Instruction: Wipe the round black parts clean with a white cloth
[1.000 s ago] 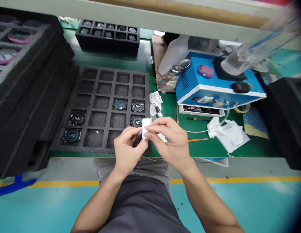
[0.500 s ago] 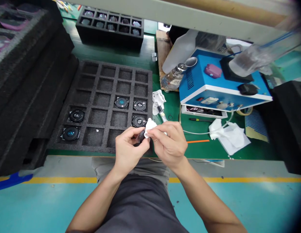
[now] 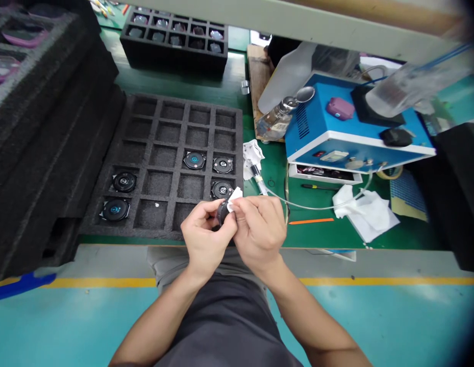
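Note:
My left hand (image 3: 206, 237) pinches a dark round watch case (image 3: 222, 211) between thumb and fingers, above the front right corner of a foam tray (image 3: 239, 137). The fingers of my right hand (image 3: 262, 227) are closed on a crumpled white wipe (image 3: 235, 193), which they press against the edge of the case. Part of the case is hidden by my fingers and the wipe. In the tray's square pockets lie several round watch faces, among them one with a blue-lit centre (image 3: 194, 160) and one near the front left (image 3: 115, 209).
Tall stacks of black foam trays (image 3: 68, 137) rise on the left. A blue machine (image 3: 324, 122) stands at right, with a glass bottle (image 3: 275, 122), a clear hose (image 3: 317, 207), an orange stick (image 3: 311, 221) and white wipes (image 3: 367, 214) around it. A shelf beam (image 3: 282, 23) crosses overhead.
My right hand has shifted slightly left and turned against the watch case. Less of the wipe shows, and more of the dark case is visible. The whole view has shifted slightly.

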A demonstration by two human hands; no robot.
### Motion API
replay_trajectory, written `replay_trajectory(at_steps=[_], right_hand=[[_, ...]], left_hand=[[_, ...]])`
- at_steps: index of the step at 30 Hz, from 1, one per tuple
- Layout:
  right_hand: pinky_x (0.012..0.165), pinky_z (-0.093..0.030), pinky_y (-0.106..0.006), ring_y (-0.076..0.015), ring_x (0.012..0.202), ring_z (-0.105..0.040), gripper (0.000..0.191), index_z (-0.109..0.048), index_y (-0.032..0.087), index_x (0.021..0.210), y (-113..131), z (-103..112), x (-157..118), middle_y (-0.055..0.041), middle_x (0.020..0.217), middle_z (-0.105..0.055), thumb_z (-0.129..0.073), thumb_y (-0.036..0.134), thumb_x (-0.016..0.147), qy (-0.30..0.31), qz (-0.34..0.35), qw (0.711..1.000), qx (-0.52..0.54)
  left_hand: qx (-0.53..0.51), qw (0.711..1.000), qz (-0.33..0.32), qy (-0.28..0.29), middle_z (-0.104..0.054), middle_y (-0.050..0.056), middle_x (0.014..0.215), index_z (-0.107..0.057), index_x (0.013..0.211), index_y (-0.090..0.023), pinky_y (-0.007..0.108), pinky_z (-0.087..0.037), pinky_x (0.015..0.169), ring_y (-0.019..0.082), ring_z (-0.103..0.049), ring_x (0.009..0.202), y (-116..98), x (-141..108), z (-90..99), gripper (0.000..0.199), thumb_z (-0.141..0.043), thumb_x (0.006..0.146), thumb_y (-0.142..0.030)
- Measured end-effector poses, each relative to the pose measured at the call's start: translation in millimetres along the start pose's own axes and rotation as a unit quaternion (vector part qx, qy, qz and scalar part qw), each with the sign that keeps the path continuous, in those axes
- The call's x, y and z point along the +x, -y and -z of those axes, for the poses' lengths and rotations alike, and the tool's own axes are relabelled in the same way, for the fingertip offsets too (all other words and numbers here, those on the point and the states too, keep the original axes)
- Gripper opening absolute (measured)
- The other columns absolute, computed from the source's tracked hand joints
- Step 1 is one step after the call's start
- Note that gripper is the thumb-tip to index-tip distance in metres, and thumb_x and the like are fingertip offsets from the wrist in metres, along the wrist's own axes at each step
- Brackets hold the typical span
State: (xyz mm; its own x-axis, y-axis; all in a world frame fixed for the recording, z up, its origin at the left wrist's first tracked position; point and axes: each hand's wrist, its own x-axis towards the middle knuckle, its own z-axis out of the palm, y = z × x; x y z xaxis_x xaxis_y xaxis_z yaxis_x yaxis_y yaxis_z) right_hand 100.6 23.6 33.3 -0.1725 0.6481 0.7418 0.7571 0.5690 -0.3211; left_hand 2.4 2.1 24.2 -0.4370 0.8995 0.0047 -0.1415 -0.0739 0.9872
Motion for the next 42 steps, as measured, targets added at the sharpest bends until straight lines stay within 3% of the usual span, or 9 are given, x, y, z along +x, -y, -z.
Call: replay_trajectory(at_steps=[6, 9, 12, 15, 19, 22, 24, 31, 42], right_hand=[[0.075, -0.05, -0.031, -0.0167, 0.08, -0.062, 0.014, -0.072, 0.021, 0.088, -11, 9, -10, -0.0035, 0.082, -0.07, -0.063, 0.018, 0.097, 0.013, -0.153, 0.985, 0.08], [0.065, -0.05, -0.029, -0.0145, 0.07, -0.061, 0.016, -0.07, 0.021, 0.087, -32, 16, -8, -0.0011, 0.077, -0.065, -0.066, 0.033, 0.096, -0.036, -0.313, 0.915, 0.252], [0.054, -0.046, -0.026, -0.012, 0.059, -0.053, 0.022, -0.068, 0.021, 0.089, -49, 18, -4, 0.0013, 0.071, -0.059, -0.07, 0.042, 0.092, -0.035, -0.389, 0.823, 0.412], [0.052, -0.045, -0.025, -0.0116, 0.058, -0.052, 0.025, -0.068, 0.021, 0.09, -53, 18, -3, 0.0011, 0.07, -0.059, -0.074, 0.045, 0.089, -0.034, -0.407, 0.799, 0.441], [0.056, -0.047, -0.025, -0.0124, 0.065, -0.058, 0.017, -0.069, 0.021, 0.091, -42, 22, -4, -0.0002, 0.076, -0.063, -0.07, 0.038, 0.094, -0.03, -0.342, 0.869, 0.357], [0.068, -0.052, -0.029, -0.0151, 0.077, -0.063, 0.006, -0.07, 0.021, 0.091, -33, 29, 2, -0.0019, 0.083, -0.067, -0.067, 0.023, 0.096, -0.002, -0.191, 0.949, 0.251], [0.072, -0.052, -0.031, -0.0164, 0.08, -0.063, 0.007, -0.069, 0.021, 0.094, -31, 33, 9, -0.0028, 0.085, -0.068, -0.065, 0.016, 0.096, 0.013, -0.084, 0.976, 0.198], [0.074, -0.053, -0.034, -0.0189, 0.085, -0.063, 0.014, -0.07, 0.022, 0.1, -35, 30, 18, -0.0047, 0.088, -0.071, -0.061, 0.012, 0.096, 0.087, 0.115, 0.985, 0.097], [0.075, -0.055, -0.036, -0.0194, 0.083, -0.061, 0.028, -0.07, 0.022, 0.11, -41, 12, 1, -0.0043, 0.086, -0.074, -0.061, 0.003, 0.092, 0.057, 0.127, 0.989, 0.058]], left_hand=[[-0.032, 0.997, -0.057, -0.038, -0.072, 0.001, 0.082, -0.076, 0.092, -0.016, 0.02, -0.056, 0.072, 0.011, -0.068, 0.076, 1, 3, -1.7, 0.018, -0.079, 0.075, -0.013], [-0.027, 0.998, -0.057, -0.015, -0.071, 0.001, 0.083, -0.077, 0.094, -0.017, 0.021, -0.055, 0.073, 0.012, -0.068, 0.077, -2, 7, -0.6, 0.019, -0.078, 0.075, -0.012], [-0.003, 0.999, -0.046, 0.016, -0.07, 0.002, 0.085, -0.078, 0.095, -0.016, 0.022, -0.054, 0.072, 0.013, -0.067, 0.079, -5, 9, 0.5, 0.019, -0.077, 0.076, -0.013], [0.024, 0.997, -0.039, 0.062, -0.069, 0.003, 0.084, -0.079, 0.095, -0.016, 0.022, -0.052, 0.069, 0.014, -0.066, 0.078, -9, 9, 1.1, 0.018, -0.076, 0.077, -0.015], [0.044, 0.993, -0.035, 0.107, -0.069, 0.004, 0.084, -0.079, 0.095, -0.016, 0.023, -0.05, 0.07, 0.014, -0.065, 0.079, -12, 9, 2.0, 0.019, -0.072, 0.078, -0.013], [0.069, 0.989, -0.033, 0.123, -0.068, 0.003, 0.084, -0.079, 0.096, -0.016, 0.024, -0.048, 0.069, 0.014, -0.062, 0.077, -12, 9, 3.0, 0.02, -0.071, 0.078, -0.012], [0.08, 0.988, -0.037, 0.129, -0.068, 0.003, 0.084, -0.079, 0.097, -0.017, 0.025, -0.047, 0.068, 0.014, -0.062, 0.077, -11, 9, 3.4, 0.021, -0.07, 0.078, -0.011], [0.099, 0.984, -0.061, 0.133, -0.062, 0.0, 0.076, -0.079, 0.093, -0.018, 0.024, -0.041, 0.062, 0.012, -0.054, 0.069, -8, 10, 2.5, 0.024, -0.067, 0.074, -0.008], [0.054, 0.995, -0.01, 0.083, -0.068, 0.002, 0.08, -0.08, 0.093, -0.016, 0.022, -0.053, 0.065, 0.013, -0.064, 0.073, -7, 7, -0.6, 0.021, -0.073, 0.073, -0.013]])
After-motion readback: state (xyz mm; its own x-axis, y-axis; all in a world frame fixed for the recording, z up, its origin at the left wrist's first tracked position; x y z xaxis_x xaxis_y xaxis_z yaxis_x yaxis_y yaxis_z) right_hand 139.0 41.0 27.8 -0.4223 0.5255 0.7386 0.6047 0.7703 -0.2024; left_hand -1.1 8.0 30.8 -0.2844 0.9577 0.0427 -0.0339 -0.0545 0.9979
